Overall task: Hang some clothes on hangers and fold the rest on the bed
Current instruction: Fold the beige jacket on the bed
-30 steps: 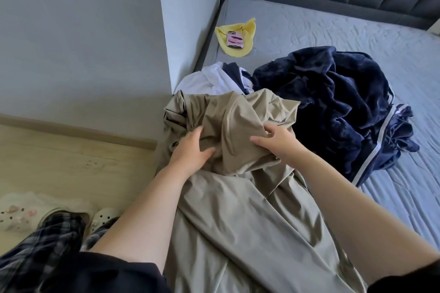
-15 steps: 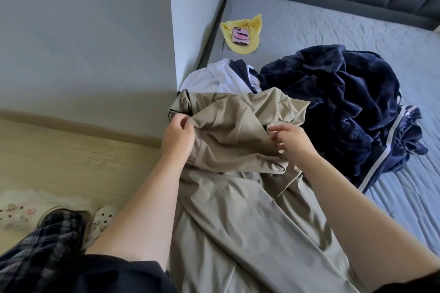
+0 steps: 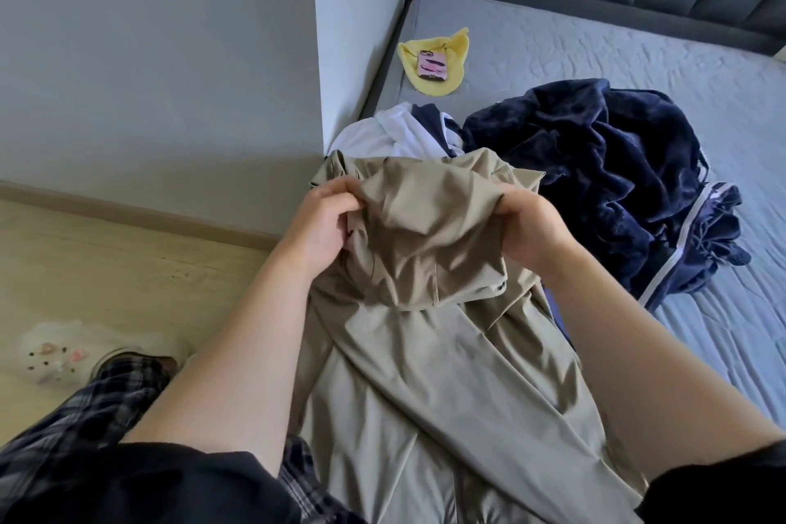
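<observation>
Head view: left hand [image 3: 317,228] and right hand [image 3: 533,225] each grip the khaki hooded jacket [image 3: 429,311] over the bed [image 3: 595,55].

Bare forearms [image 3: 238,353], uncovered from short sleeve hems up to the left hand [image 3: 323,221] and the right hand [image 3: 531,225] near the middle of the frame. Black left sleeve [image 3: 170,485] along the bottom left edge, plain, matte and loosely rumpled. Black right sleeve [image 3: 714,485] in the bottom right corner, of the same plain cloth. Checked trousers [image 3: 85,417] at lower left, dark navy crossed with grey and pale lines, showing again as a narrow strip at bottom centre beside the left sleeve. Pale slipper [image 3: 55,349] at the left edge, blurred, dotted with small pink and dark specks.
</observation>
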Demonstrator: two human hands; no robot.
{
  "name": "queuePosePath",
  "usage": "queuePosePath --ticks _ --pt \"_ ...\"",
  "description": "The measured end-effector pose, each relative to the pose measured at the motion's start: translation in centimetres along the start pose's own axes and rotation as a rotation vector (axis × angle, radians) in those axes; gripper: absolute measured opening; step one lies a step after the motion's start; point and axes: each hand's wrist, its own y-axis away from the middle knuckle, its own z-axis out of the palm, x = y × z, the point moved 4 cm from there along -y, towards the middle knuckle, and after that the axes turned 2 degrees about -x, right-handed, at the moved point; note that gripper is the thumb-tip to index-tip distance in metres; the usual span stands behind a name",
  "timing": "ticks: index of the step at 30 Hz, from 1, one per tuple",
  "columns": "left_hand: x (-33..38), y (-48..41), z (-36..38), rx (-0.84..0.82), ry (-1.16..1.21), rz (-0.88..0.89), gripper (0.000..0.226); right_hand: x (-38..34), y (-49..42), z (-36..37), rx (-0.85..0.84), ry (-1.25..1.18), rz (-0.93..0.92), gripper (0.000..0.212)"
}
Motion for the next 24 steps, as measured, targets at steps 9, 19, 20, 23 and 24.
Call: queuePosePath --ticks 9,19,20,23,24 --pt "-2.9 6.5 -5.7 0.051 -0.764 -0.484 0.017 6.1 5.8 -4.2 0.169 0.57 0.265 0.031" --pt "-8.3 5.3 -4.5 0.352 -0.391 -0.507 0.03 10.8 4.7 -4.4 0.509 0.548 0.286 0.039" --pt "-8.6 5.0 -4.1 0.351 -0.416 -0.525 0.029 11.1 4.7 -4.1 0.487 0.411 0.283 0.032" --pt "-8.8 4.3 -3.5 0.378 -0.37 -0.528 0.013 10.2 5.1 -2.7 0.327 -0.059 0.233 0.019" --pt "-8.4 4.1 -3.3 0.365 -0.21 -0.513 0.013 9.5 5.0 -2.6 0.264 -0.256 0.191 0.023"
